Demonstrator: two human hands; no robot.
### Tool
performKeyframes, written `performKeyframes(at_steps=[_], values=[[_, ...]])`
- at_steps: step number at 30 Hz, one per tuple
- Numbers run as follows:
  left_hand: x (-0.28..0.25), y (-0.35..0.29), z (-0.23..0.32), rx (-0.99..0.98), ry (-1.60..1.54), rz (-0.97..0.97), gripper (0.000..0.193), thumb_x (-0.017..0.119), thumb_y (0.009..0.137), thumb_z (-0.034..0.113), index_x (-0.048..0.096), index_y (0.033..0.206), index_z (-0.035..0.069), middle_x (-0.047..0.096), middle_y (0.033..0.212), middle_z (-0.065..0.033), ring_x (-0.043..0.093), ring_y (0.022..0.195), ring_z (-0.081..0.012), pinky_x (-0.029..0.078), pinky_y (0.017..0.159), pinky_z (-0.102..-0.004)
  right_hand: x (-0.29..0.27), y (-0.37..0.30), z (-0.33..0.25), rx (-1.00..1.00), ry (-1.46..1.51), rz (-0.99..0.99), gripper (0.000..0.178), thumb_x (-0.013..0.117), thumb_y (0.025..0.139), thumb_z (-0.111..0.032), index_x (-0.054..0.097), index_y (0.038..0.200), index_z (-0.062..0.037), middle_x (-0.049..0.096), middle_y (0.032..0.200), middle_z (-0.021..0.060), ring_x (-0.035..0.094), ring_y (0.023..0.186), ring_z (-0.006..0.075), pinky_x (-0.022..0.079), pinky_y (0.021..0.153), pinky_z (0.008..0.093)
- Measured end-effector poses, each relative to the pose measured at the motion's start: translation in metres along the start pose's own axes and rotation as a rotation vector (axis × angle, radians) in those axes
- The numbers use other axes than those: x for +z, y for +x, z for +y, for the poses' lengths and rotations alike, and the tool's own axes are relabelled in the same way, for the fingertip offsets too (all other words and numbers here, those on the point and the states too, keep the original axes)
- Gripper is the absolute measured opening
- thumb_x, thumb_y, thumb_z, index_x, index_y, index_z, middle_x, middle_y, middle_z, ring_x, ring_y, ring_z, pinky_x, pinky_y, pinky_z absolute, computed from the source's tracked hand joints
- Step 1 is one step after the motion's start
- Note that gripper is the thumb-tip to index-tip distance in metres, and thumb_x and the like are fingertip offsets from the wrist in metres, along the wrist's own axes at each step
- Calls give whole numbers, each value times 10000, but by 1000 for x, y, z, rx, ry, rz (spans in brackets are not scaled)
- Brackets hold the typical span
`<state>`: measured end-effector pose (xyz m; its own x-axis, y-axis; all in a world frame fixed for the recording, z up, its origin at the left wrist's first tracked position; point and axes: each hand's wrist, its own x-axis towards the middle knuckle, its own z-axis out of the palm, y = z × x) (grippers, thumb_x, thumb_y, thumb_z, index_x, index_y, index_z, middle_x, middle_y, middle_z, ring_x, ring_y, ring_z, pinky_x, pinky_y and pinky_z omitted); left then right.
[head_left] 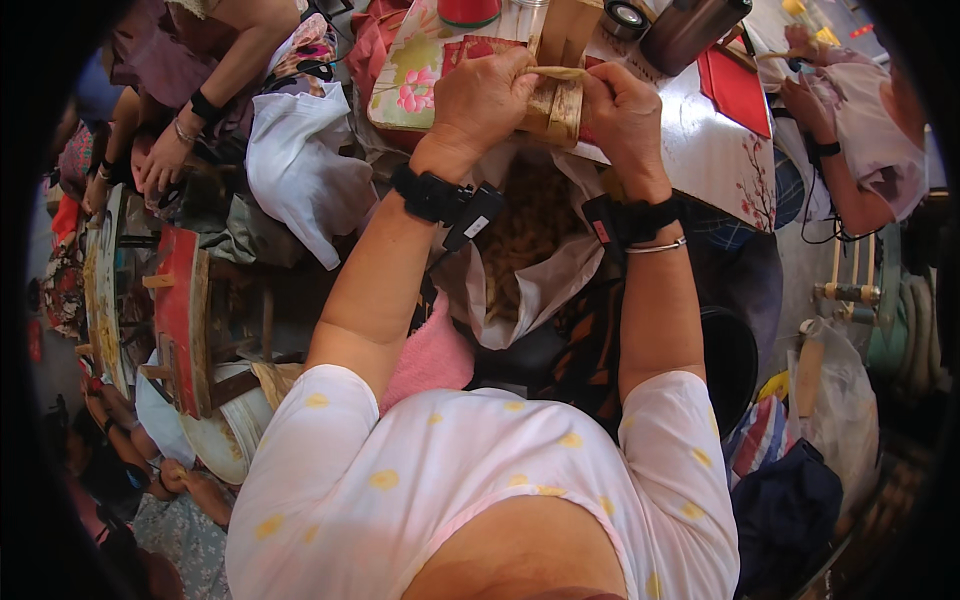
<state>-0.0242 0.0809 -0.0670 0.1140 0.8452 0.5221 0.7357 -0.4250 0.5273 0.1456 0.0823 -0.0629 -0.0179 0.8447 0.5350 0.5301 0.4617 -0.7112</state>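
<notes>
Between my two hands runs a thin tan strip (pixel 557 72), too small to name more exactly. My left hand (pixel 480 97) pinches its left end, fingers closed. On the right, my right hand (pixel 624 108) grips the other end with thumb and fingers. Just below the strip, a worn wooden block (pixel 553 112) rests at the near edge of the table. Under my wrists, a pale plastic bag (pixel 468 285) gapes around a heap of brownish-yellow pieces (pixel 530 225).
A flowered table (pixel 415 55) carries a dark metal flask (pixel 690 35), a round black-rimmed lid (pixel 625 18) and a red sheet (pixel 735 90). People sit at both sides, including a person's hand (pixel 165 160) at left. A red wooden stool (pixel 180 320) stands at left.
</notes>
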Motion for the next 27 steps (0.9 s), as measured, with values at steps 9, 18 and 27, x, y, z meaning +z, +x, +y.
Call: performKeyframes(at_steps=[9,18,27], values=[[-19,-34,22,14,-82,-125,274,589,819,340,643,957,110,626,711,-118,621,702,-306,488,588,-389,-24,-8,-5,632,1030,-671,187,521,906,-170,598,921,0,585,653,59,547,515,125,416,454,228],[-3,-34,38,-252,-1426,218,336,353,987,305,554,1019,38,627,968,-101,600,887,-195,467,813,-308,2,-34,-45,331,670,-513,148,545,891,-116,615,920,11,644,766,77,602,620,153,481,587,243],[-56,-14,25,-374,-1805,483,302,392,968,352,492,854,90,335,616,16,295,518,-99,326,527,-268,-3,-40,-80,97,122,-421,77,549,846,-66,583,837,1,578,633,135,585,551,259,440,521,323]])
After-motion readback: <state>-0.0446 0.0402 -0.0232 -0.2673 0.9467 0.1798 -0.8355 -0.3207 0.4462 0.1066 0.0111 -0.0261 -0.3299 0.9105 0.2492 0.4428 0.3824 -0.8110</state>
